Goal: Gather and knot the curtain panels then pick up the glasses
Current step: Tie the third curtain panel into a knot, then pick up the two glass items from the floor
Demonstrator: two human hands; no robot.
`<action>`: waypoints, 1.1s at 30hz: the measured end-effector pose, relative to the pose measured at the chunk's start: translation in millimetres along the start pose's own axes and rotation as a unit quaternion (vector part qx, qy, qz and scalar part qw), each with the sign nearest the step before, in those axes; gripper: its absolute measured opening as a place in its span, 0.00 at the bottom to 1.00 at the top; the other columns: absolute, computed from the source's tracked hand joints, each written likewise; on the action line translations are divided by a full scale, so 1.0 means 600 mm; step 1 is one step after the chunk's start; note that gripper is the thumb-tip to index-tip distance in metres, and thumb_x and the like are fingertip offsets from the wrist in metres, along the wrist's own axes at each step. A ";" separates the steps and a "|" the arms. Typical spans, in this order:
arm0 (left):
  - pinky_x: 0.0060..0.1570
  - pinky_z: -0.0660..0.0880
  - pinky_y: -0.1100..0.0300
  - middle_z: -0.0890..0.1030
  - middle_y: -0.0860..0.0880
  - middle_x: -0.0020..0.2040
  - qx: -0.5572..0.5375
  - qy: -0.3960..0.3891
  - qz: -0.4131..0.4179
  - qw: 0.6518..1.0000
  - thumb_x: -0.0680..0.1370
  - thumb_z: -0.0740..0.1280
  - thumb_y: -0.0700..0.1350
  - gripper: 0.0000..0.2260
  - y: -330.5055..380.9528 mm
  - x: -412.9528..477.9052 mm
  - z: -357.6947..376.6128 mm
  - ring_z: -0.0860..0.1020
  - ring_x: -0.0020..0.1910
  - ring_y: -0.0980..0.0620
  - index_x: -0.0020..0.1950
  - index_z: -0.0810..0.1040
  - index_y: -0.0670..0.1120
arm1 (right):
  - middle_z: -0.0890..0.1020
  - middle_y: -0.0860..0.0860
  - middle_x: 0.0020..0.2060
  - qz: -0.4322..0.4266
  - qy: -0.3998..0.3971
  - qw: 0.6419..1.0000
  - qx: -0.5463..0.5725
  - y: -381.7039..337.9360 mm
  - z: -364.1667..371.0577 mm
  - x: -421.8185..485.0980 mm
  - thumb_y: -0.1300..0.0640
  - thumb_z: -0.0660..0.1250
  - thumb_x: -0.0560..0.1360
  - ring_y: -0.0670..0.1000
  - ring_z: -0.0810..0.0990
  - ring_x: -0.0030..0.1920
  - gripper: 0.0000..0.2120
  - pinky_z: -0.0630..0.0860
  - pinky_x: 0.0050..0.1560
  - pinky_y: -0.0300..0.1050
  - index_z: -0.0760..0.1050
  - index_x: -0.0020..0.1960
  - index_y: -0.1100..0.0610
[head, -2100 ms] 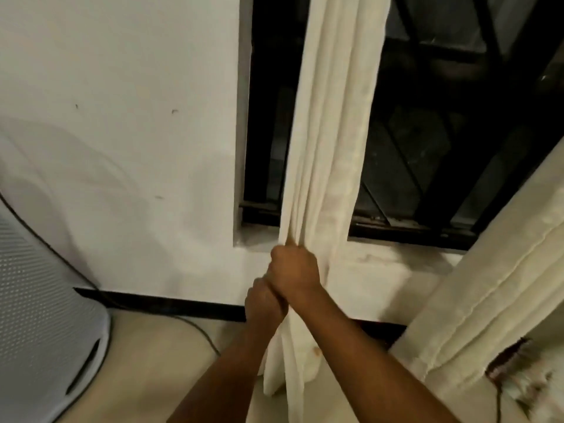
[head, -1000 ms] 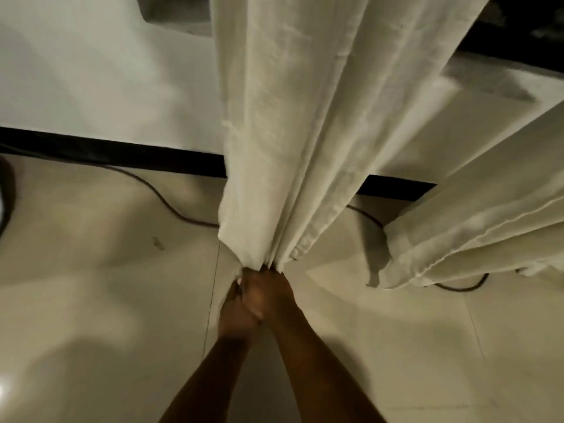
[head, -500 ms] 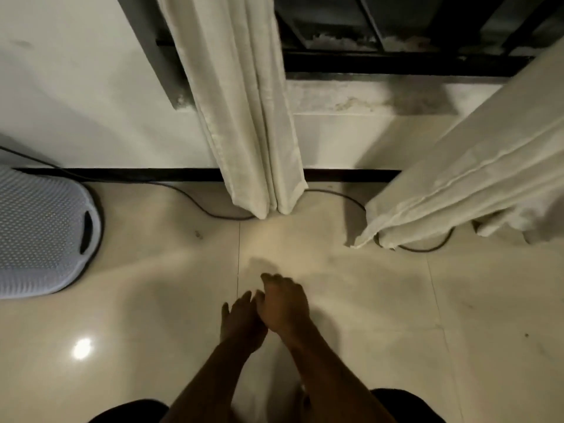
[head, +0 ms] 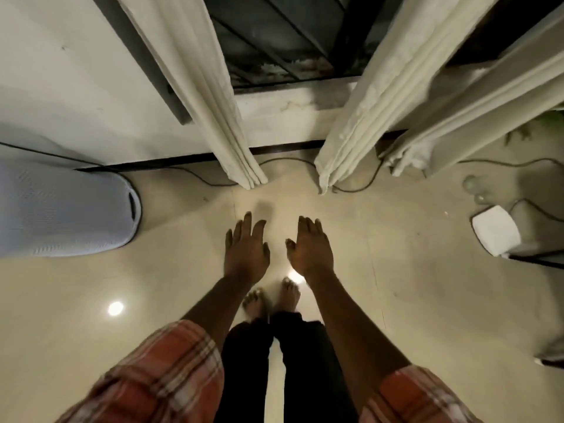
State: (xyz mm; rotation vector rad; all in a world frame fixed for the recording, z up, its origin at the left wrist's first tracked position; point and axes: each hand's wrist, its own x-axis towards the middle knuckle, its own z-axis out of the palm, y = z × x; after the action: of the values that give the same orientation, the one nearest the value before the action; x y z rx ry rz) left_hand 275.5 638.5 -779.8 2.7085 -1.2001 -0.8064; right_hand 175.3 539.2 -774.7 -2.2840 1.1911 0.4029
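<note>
Both the left hand (head: 246,251) and the right hand (head: 310,248) are spread flat and empty above the tiled floor (head: 412,300); the curtain panels (head: 213,117) hang loose near the window (head: 274,41).

Before curtain panels (head: 213,102), left hand (head: 246,251), right hand (head: 310,248) (both empty, fingers straight)
</note>
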 end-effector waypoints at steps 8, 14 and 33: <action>0.74 0.51 0.44 0.50 0.43 0.78 0.001 -0.011 0.051 0.999 0.79 0.60 0.46 0.25 0.066 -0.140 -0.128 0.53 0.76 0.42 0.75 0.57 0.49 | 0.63 0.59 0.74 0.016 0.045 0.998 -0.036 0.002 -0.164 -0.152 0.50 0.61 0.79 0.60 0.53 0.76 0.31 0.59 0.73 0.53 0.55 0.76 0.63; 0.74 0.51 0.45 0.50 0.43 0.78 0.008 -0.010 0.064 0.998 0.80 0.60 0.46 0.25 0.132 -0.142 -0.150 0.52 0.76 0.43 0.75 0.56 0.49 | 0.61 0.58 0.74 0.047 0.062 0.997 -0.012 0.055 -0.214 -0.171 0.50 0.60 0.80 0.59 0.51 0.77 0.31 0.59 0.73 0.52 0.54 0.76 0.62; 0.73 0.50 0.43 0.50 0.45 0.78 0.058 -0.025 0.187 0.980 0.80 0.59 0.50 0.27 0.722 -0.083 -0.072 0.52 0.76 0.43 0.76 0.54 0.51 | 0.57 0.57 0.76 0.161 0.097 0.981 0.036 0.583 -0.443 -0.223 0.47 0.58 0.80 0.59 0.49 0.77 0.32 0.56 0.74 0.52 0.50 0.77 0.61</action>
State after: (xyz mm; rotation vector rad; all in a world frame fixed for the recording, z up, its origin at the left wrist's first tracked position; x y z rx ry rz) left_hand -21.2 367.4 -605.0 2.4348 -1.7459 -0.7743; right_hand -183.2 309.5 -602.9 -2.1066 1.6565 0.2509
